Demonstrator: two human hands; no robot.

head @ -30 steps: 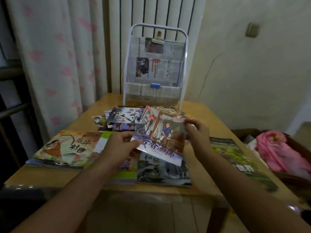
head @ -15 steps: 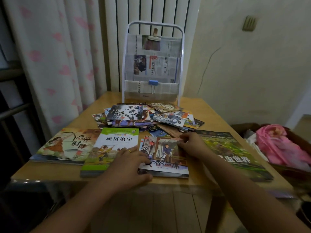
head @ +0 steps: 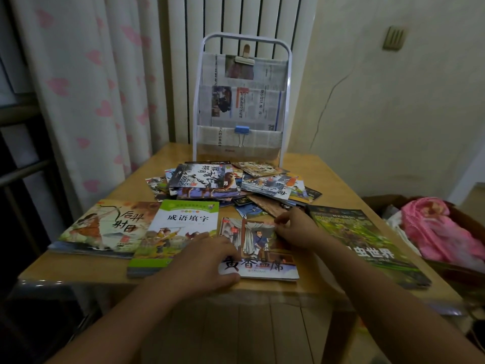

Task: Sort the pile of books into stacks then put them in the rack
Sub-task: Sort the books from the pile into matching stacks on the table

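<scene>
A thin picture book [head: 262,248] with a robed figure on its cover lies flat near the table's front edge. My left hand [head: 203,261] rests on its lower left corner with the fingers spread. My right hand [head: 295,227] touches its upper right corner with curled fingers. Behind it spreads a loose pile of small books [head: 231,183]. A white wire rack [head: 242,101] lined with newspaper stands at the table's back. A green and white book [head: 181,227] lies left of the picture book.
An archer picture book [head: 105,227] lies at the front left, a large green insect book [head: 367,245] at the right. The wooden table [head: 338,179] has curtains to its left, a radiator behind it. A box with pink cloth [head: 441,229] sits on the floor to the right.
The picture book, held up in both hands a second ago, came down flat onto the stack at the table's front. Both hands stayed on it.
</scene>
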